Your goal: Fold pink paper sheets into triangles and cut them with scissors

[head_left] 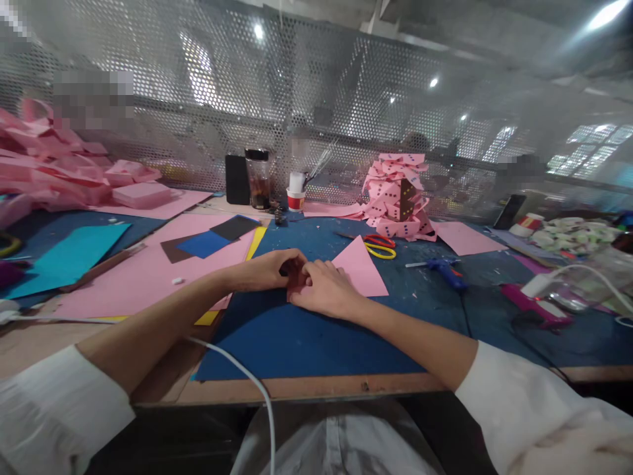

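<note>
pink paper [364, 269], one piece, on blue mat [297, 349]; right hand [326, 290] nearer.
shows beyond and rightward of that hand, one corner pointing away from the wearer; long axis unclear (partly covered). left hand [279, 269] meets the right, both sets of fingers curled; grip cannot be told.

Zero readable text on this bench, tbh
Can't make out a single word, brand or number. Closest thing to a label: some yellowish marking on the red paper cup [295, 200] at the back, way too small and blurry to read. Same deal with the red-and-white cup [527, 225] over on the right. Otherwise just dots, kinda like dice pips: dark ones on the pink paper pile [388, 190], yellow ones on a brown piece [406, 200] in it.
</note>
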A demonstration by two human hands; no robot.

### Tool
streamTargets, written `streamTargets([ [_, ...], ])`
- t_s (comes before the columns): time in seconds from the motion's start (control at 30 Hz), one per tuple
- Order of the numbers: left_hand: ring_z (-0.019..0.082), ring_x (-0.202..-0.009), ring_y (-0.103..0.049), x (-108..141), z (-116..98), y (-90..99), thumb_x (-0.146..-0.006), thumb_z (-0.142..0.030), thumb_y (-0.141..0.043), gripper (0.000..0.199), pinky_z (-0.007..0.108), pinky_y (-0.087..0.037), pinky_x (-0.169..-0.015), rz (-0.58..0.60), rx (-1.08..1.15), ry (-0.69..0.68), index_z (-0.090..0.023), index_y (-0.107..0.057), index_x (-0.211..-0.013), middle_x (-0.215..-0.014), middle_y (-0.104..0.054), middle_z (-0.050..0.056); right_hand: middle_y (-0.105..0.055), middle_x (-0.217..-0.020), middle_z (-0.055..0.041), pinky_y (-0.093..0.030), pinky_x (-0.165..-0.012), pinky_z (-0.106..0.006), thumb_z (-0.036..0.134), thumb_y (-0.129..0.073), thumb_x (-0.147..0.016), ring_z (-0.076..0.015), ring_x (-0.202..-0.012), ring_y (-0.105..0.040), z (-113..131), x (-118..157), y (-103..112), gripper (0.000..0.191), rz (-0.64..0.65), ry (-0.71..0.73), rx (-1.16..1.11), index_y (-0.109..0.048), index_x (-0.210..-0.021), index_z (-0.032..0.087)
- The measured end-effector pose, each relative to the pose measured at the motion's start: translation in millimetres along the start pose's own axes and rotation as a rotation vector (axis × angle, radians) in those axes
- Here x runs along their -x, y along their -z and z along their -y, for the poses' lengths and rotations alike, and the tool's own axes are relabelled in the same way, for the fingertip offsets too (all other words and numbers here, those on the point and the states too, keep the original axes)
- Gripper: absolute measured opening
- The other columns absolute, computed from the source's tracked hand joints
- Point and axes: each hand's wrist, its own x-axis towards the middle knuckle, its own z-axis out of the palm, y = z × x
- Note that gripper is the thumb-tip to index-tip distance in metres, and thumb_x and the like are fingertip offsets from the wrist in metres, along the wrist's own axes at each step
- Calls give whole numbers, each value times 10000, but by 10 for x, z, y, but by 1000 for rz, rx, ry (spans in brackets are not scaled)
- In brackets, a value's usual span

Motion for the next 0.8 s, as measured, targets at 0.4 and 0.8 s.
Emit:
streamTargets([
  [0.4,167,-893,-660,14,-76,18,-743,-124,-555,397,268,-504,-802,22,-15,2,-175,-633,-1129,-1006,-720,25,-672,-1077,-41,-393,-853,-402,391,-707,-772,-275,-1070,-570,-145,59,107,260,37,52,-93,-656,-990,259],
  [0.8,201,-1009,-663,2,-36,32,-793,-226,-608,340,310,-505,-905,41,-38,1,-180,-641,-1128,-1108,-718,52,-671,-1071,-32,-395,-857,-388,322,-714,-746,-252,-1062,-575,-363,190,200,278,18,33,-122,-672,-1011,249],
])
